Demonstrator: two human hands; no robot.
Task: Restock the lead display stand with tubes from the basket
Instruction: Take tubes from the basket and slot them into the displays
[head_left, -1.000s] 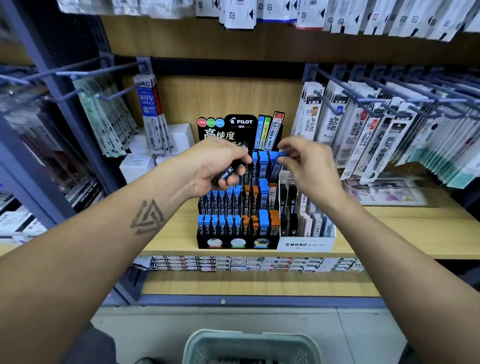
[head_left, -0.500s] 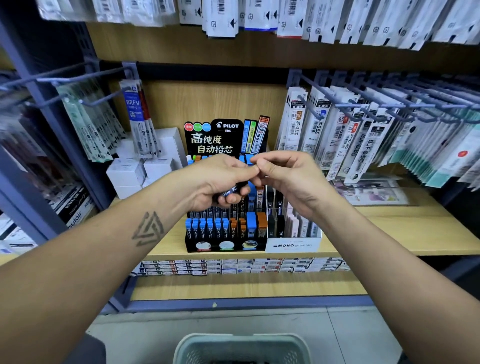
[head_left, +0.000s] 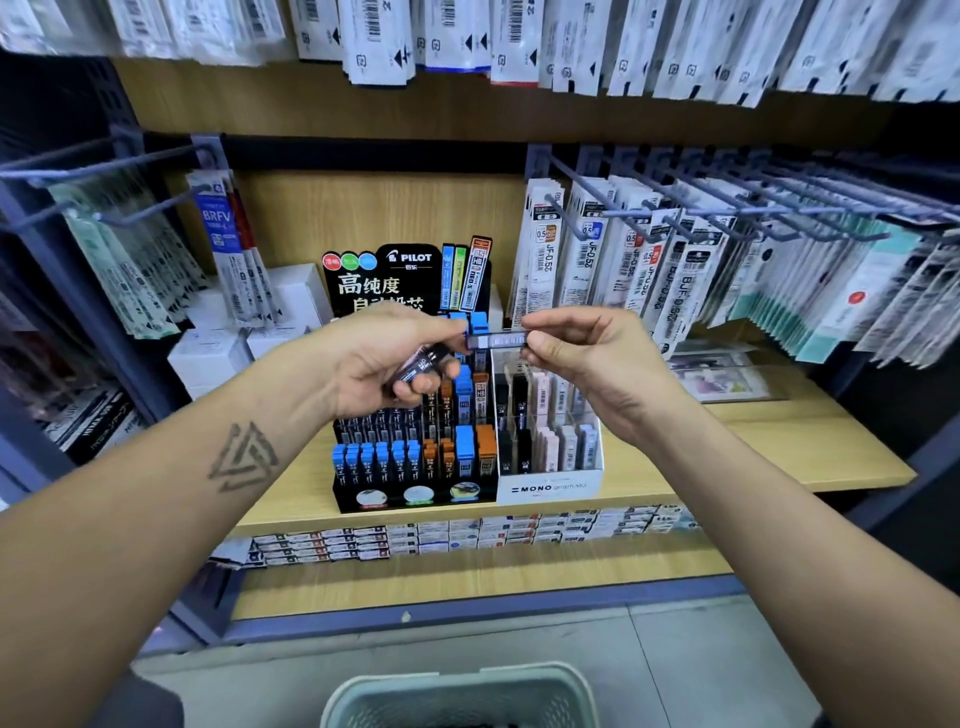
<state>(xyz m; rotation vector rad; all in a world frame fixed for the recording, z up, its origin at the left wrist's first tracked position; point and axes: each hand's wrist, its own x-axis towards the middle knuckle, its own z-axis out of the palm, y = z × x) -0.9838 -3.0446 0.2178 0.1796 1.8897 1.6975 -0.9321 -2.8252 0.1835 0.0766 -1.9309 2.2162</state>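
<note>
Since half a second ago the two hands have drawn apart a little in the middle of the frame, and a single lead tube (head_left: 497, 340) that was hidden between the fingertips now shows, stretched between them. The right hand (head_left: 582, 358) pinches its right end between thumb and forefinger, while the left hand (head_left: 384, 358) touches or lightly holds the other end with its fingertips and at the same time grips a small bundle of dark tubes (head_left: 421, 366) in its curled fingers. The single tube lies level, its long axis running left to right across the frame, barcode side facing the camera; which end is the cap cannot be told. It hangs in front of the upper back rows of the black Pilot lead display stand (head_left: 415, 496), just above the blue-capped tubes (head_left: 470, 322) standing there, so the slots lie below and beyond it. The tubes in the stand are upright, so my judgement is that the tube must be turned from level to vertical before it goes down into a slot, and the right hand, which has the firmer hold, seems better placed to do it. The basket (head_left: 462, 686) sits at the bottom edge, well apart from both hands.
</note>
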